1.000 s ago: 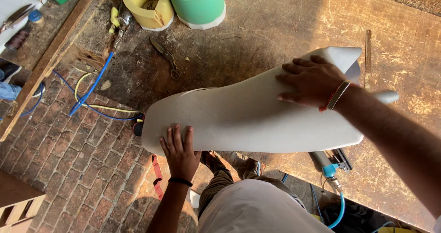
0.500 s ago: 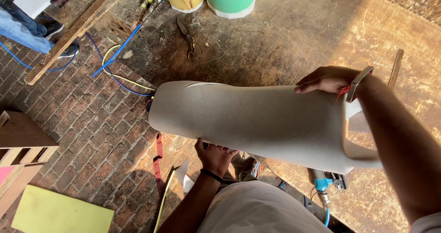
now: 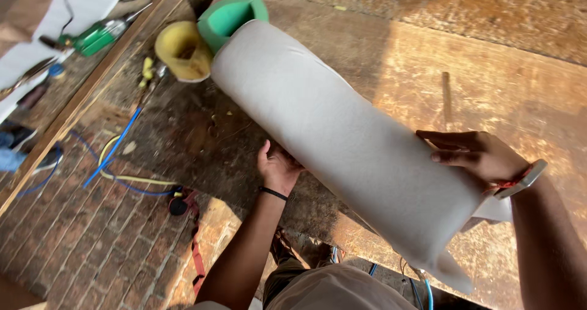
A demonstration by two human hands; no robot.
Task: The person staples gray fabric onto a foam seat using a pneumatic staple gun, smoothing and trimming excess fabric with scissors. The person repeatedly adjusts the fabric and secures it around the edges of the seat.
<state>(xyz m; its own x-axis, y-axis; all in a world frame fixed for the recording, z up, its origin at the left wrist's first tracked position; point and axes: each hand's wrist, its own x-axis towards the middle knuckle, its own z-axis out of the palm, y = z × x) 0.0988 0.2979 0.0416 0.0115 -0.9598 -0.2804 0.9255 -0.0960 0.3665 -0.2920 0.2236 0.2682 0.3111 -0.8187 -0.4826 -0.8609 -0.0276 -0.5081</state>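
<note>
Head view, left to right: green power tool (image 3: 98,36) on a white sheet far left, blue and yellow cables (image 3: 116,157) on the brick floor, yellow foam roll (image 3: 178,50) and green foam roll (image 3: 232,16) on the worn wooden desk (image 3: 489,71). Left hand (image 3: 278,166) cups the underside of the large rolled white sheet (image 3: 342,139), fingers hidden beneath. Roll lies diagonally, held above the desk. Right hand (image 3: 474,156) grips its near-right end, fingers curled over the top.

Red brick floor (image 3: 92,249) at left, worn wood board (image 3: 489,84) w/ sawdust in warm sunlight, shadow across the middle.
</note>
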